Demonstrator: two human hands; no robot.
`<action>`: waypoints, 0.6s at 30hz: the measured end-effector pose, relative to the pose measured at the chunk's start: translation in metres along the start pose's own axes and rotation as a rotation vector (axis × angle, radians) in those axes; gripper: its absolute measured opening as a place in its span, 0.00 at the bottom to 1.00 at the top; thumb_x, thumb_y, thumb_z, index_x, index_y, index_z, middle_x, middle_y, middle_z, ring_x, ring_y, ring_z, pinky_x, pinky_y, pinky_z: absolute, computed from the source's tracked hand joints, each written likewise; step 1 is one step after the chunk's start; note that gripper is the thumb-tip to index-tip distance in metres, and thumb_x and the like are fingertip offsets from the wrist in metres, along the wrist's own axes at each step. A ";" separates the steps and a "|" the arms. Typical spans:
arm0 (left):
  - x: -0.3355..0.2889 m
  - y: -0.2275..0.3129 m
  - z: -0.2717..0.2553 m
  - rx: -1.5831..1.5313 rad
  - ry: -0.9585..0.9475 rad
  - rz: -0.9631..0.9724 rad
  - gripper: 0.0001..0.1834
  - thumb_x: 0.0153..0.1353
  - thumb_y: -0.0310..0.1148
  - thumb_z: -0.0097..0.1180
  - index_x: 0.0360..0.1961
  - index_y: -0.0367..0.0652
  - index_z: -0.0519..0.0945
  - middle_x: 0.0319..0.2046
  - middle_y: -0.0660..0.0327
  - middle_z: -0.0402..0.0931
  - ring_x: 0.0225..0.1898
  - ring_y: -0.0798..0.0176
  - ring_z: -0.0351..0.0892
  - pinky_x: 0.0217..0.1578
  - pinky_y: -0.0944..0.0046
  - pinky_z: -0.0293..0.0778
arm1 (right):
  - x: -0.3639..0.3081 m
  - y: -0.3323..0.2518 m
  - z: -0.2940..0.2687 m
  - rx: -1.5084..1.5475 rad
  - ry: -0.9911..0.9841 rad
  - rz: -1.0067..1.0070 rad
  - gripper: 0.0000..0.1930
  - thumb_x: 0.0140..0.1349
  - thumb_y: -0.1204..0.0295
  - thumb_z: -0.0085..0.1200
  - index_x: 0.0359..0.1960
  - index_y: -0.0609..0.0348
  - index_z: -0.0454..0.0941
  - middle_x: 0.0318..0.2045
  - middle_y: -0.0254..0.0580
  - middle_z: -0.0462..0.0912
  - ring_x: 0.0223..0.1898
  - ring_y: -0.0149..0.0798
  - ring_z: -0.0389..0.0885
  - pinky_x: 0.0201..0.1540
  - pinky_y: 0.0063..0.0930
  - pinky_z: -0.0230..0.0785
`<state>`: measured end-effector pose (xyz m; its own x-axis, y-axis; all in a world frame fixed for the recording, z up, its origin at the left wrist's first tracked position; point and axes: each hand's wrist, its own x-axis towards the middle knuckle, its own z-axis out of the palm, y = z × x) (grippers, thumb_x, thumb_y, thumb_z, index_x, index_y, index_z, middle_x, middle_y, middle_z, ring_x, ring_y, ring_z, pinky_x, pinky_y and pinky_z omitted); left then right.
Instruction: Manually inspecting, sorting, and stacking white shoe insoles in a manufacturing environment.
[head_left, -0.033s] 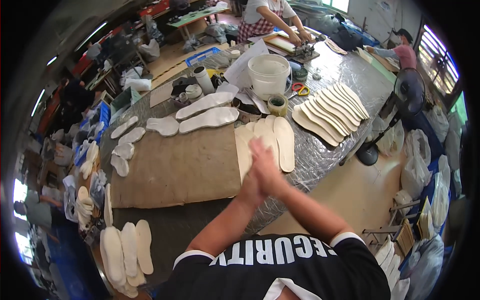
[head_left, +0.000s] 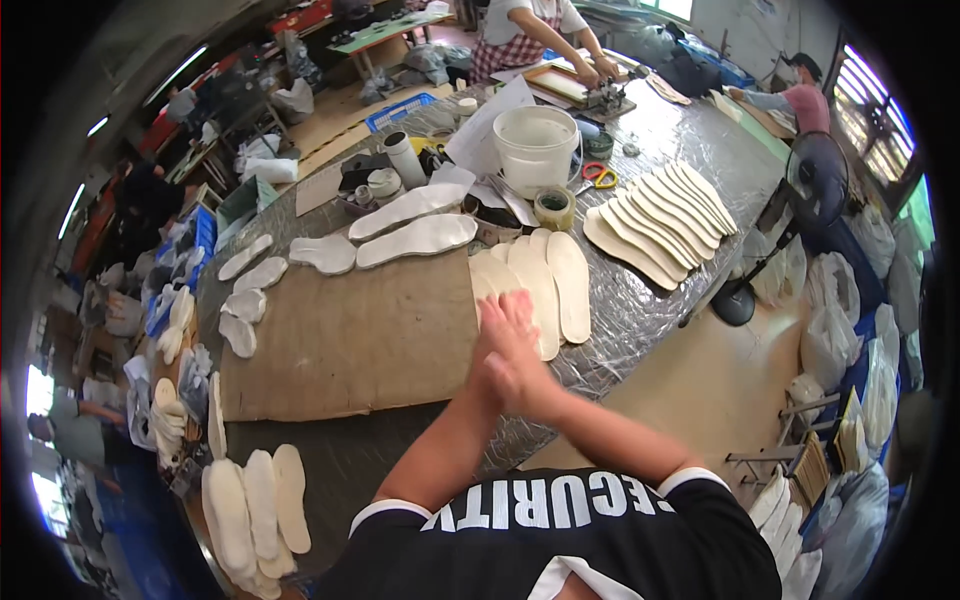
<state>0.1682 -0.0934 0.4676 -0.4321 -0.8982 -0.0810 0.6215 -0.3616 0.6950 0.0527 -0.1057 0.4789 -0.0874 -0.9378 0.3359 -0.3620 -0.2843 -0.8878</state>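
Note:
My left hand [head_left: 485, 362] and my right hand [head_left: 522, 352] are pressed together, palm against palm, with their fingers stretched out away from me. No object shows between them. They hover over the near end of a row of cream insoles [head_left: 540, 295], hiding part of it. The row lies at the right edge of a brown cardboard sheet [head_left: 345, 345]. White shoe-shaped insoles [head_left: 418, 240] line the sheet's far side. A fanned stack of cream insoles [head_left: 655, 228] rests to the right on the plastic-covered table [head_left: 625, 330].
Behind the insoles stand a white bucket [head_left: 535, 150], a tape roll [head_left: 554, 208] and red-and-yellow scissors [head_left: 599, 177]. More insoles [head_left: 258, 500] are piled at the near left. A black fan [head_left: 815, 180] stands at the right. Across the table, a co-worker's hands [head_left: 598, 72] work at a small device.
My joined hands have drawn slightly toward me and to the left, uncovering more of the cream insoles. The insoles lie as before.

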 end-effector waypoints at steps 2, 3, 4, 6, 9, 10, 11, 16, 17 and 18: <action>-0.004 0.009 -0.004 -0.027 -0.072 0.023 0.34 0.70 0.55 0.27 0.70 0.47 0.46 0.71 0.61 0.42 0.71 0.60 0.43 0.67 0.58 0.46 | -0.007 -0.012 0.011 -0.146 -0.075 -0.095 0.26 0.66 0.62 0.36 0.65 0.56 0.60 0.67 0.52 0.57 0.71 0.51 0.44 0.68 0.58 0.23; -0.009 0.011 0.003 -0.118 -0.080 -0.102 0.33 0.70 0.54 0.27 0.70 0.46 0.47 0.70 0.60 0.44 0.70 0.58 0.45 0.66 0.57 0.48 | -0.009 -0.015 0.016 -0.218 -0.115 -0.142 0.26 0.65 0.62 0.37 0.65 0.55 0.60 0.66 0.51 0.59 0.71 0.50 0.46 0.68 0.58 0.24; -0.013 0.015 0.016 -0.207 -0.103 -0.230 0.33 0.70 0.54 0.26 0.69 0.45 0.48 0.70 0.58 0.47 0.69 0.57 0.48 0.66 0.56 0.50 | -0.010 -0.018 0.014 -0.299 -0.143 -0.192 0.27 0.65 0.61 0.37 0.65 0.54 0.61 0.65 0.50 0.61 0.70 0.49 0.48 0.68 0.59 0.24; -0.014 0.015 0.011 -0.327 -0.134 -0.222 0.28 0.72 0.47 0.33 0.66 0.42 0.56 0.64 0.56 0.59 0.64 0.58 0.59 0.63 0.56 0.57 | -0.002 -0.019 -0.005 -0.687 -0.124 -0.258 0.23 0.58 0.65 0.41 0.56 0.56 0.71 0.60 0.42 0.70 0.69 0.48 0.54 0.69 0.56 0.25; -0.013 0.001 -0.016 0.277 -0.040 -0.134 0.12 0.69 0.35 0.47 0.47 0.38 0.73 0.40 0.63 0.76 0.42 0.71 0.74 0.46 0.69 0.70 | -0.020 -0.005 0.005 -0.724 -0.191 -0.287 0.21 0.55 0.68 0.45 0.52 0.54 0.74 0.56 0.38 0.74 0.68 0.47 0.57 0.69 0.55 0.28; -0.010 0.006 -0.016 0.270 -0.046 -0.145 0.12 0.69 0.35 0.47 0.47 0.38 0.73 0.40 0.63 0.76 0.42 0.71 0.74 0.46 0.69 0.70 | -0.029 -0.001 0.003 -0.651 -0.139 -0.267 0.20 0.55 0.69 0.47 0.51 0.53 0.75 0.55 0.36 0.75 0.67 0.45 0.58 0.69 0.55 0.31; -0.008 0.019 -0.020 0.658 -0.166 -0.102 0.12 0.69 0.36 0.47 0.42 0.38 0.76 0.33 0.65 0.75 0.36 0.72 0.73 0.39 0.70 0.71 | -0.036 0.002 0.004 -0.572 -0.086 -0.248 0.19 0.55 0.70 0.48 0.50 0.52 0.76 0.54 0.35 0.76 0.66 0.42 0.60 0.69 0.54 0.34; 0.076 0.085 -0.066 1.402 -0.038 0.561 0.07 0.58 0.27 0.54 0.36 0.35 0.78 0.32 0.50 0.78 0.35 0.54 0.77 0.36 0.57 0.72 | -0.076 0.010 -0.013 -0.621 -0.063 -0.063 0.16 0.56 0.75 0.51 0.47 0.53 0.77 0.50 0.38 0.79 0.59 0.44 0.69 0.65 0.50 0.46; 0.103 0.107 -0.090 1.846 -0.079 0.687 0.08 0.53 0.24 0.55 0.36 0.37 0.78 0.38 0.52 0.76 0.43 0.48 0.73 0.45 0.53 0.69 | -0.091 0.023 -0.017 -0.463 -0.079 0.072 0.13 0.57 0.74 0.52 0.45 0.53 0.78 0.47 0.38 0.80 0.56 0.43 0.71 0.64 0.50 0.48; 0.120 0.117 -0.099 2.152 0.076 0.634 0.07 0.51 0.25 0.53 0.33 0.40 0.78 0.38 0.53 0.74 0.45 0.49 0.71 0.47 0.53 0.66 | -0.106 0.030 -0.021 -0.309 -0.084 0.215 0.11 0.58 0.73 0.52 0.43 0.53 0.79 0.44 0.39 0.82 0.54 0.42 0.74 0.63 0.49 0.50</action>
<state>0.2533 -0.2685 0.4682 -0.4754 -0.7757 0.4151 -0.8137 0.5670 0.1277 0.0319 -0.0105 0.4228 -0.1199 -0.9863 0.1136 -0.6073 -0.0177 -0.7942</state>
